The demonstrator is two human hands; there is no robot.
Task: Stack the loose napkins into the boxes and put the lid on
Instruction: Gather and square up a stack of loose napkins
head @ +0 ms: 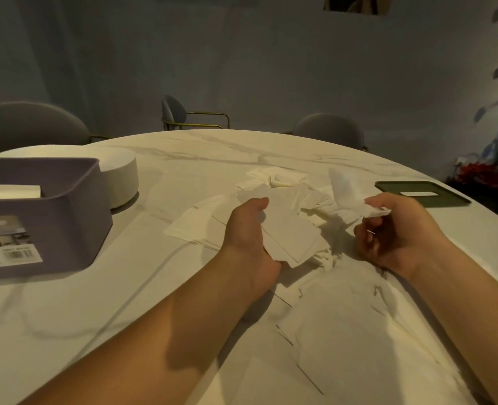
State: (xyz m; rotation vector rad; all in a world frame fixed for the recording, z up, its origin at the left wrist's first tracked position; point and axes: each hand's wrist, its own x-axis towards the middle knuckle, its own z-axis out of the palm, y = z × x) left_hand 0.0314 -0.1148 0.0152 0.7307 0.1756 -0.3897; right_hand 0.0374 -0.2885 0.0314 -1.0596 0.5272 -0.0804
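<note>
Left hand [250,232] grips a stack [293,233] of napkins by its left edge, thumb on top. Right hand [399,235] pinches one napkin [350,197] by an end, lifted off the table [183,159], just right of the stack. Likely step: add it to the stack. Box [66,206] sits far left, well apart from both hands, left hand nearer, a few napkins already inside. Stack's long axis runs diagonally, far-left to near-right. It probably needs turning to fit the box. Loose pile [282,182] lies under and beyond the hands. Lid [423,195] lies right, off the box, near the right hand.
</note>
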